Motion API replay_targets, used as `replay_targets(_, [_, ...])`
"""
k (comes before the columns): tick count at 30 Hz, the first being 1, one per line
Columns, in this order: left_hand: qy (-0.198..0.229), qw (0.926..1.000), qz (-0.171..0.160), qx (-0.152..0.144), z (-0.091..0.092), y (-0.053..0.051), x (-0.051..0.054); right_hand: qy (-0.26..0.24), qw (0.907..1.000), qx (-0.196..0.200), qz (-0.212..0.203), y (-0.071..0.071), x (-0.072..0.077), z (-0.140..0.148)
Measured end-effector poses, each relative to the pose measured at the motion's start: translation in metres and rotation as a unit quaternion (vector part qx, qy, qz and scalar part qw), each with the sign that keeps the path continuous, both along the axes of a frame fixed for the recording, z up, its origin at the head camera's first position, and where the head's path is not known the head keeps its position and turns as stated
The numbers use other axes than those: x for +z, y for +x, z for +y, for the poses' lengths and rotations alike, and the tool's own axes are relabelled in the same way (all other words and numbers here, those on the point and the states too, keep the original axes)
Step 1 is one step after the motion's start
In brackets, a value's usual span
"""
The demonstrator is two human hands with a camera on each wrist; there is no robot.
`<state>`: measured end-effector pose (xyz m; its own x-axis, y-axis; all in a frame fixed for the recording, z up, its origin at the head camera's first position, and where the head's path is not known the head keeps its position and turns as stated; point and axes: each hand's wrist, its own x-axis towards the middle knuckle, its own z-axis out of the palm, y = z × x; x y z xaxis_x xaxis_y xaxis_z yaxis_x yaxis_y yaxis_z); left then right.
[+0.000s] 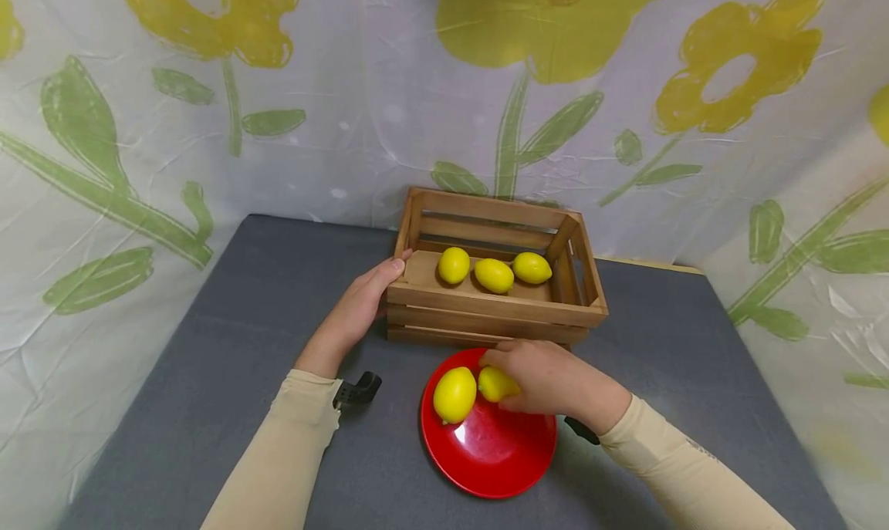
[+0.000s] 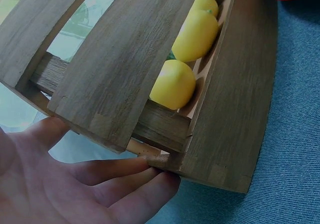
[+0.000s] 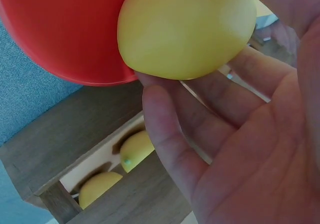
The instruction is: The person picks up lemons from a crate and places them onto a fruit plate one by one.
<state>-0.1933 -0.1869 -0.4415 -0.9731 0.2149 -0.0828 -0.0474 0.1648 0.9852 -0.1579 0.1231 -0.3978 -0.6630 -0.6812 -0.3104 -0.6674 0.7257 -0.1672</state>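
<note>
Three lemons, one of them a lemon (image 1: 454, 265) at the left, lie in a wooden crate (image 1: 486, 305). My left hand (image 1: 356, 306) holds the crate's left end; in the left wrist view its fingertips (image 2: 167, 181) touch the wood. In front of the crate, a red plate (image 1: 489, 457) bears two lemons. My right hand (image 1: 556, 379) has its fingers and thumb around the right-hand lemon (image 1: 495, 385), also seen large in the right wrist view as a lemon (image 3: 185, 31). The other lemon (image 1: 454, 395) lies untouched at the plate's left.
A dark grey table (image 1: 278, 283) lies under the crate and plate. Behind it hangs a pale curtain (image 1: 347, 113) printed with yellow flowers and green leaves. The crate's front wall stands just beyond the plate's far rim. Black straps are on both wrists.
</note>
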Motion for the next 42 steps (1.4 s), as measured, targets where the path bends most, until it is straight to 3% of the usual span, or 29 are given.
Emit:
replay_targets(18, [-0.001,1.0000,0.007,0.003,0.001,0.002,-0.001,0.010,0.9997,-0.016,-0.015,0.000,0.008,0.001])
replay_targets(24, [0.003,1.0000,0.006,0.005,0.000,0.002,-0.002,0.010,0.9999,-0.004,0.006,-0.001,0.018,0.003])
replay_targets(29, [0.006,1.0000,0.004,0.005,0.000,0.002,-0.002,0.011,0.9999,0.002,0.008,-0.003,0.039,0.002])
replay_targets(35, [0.015,0.9999,0.005,0.001,0.000,0.002,-0.001,-0.017,0.9993,0.025,-0.022,-0.011,0.078,0.001])
replay_targets(39, [0.016,0.9998,0.006,-0.001,0.000,0.001,0.000,-0.052,0.9972,0.027,-0.047,-0.023,0.108,-0.001])
replay_targets(42, [0.009,0.9999,0.006,0.000,0.001,0.000,0.000,-0.086,0.9951,0.029,-0.039,-0.038,0.125,-0.003])
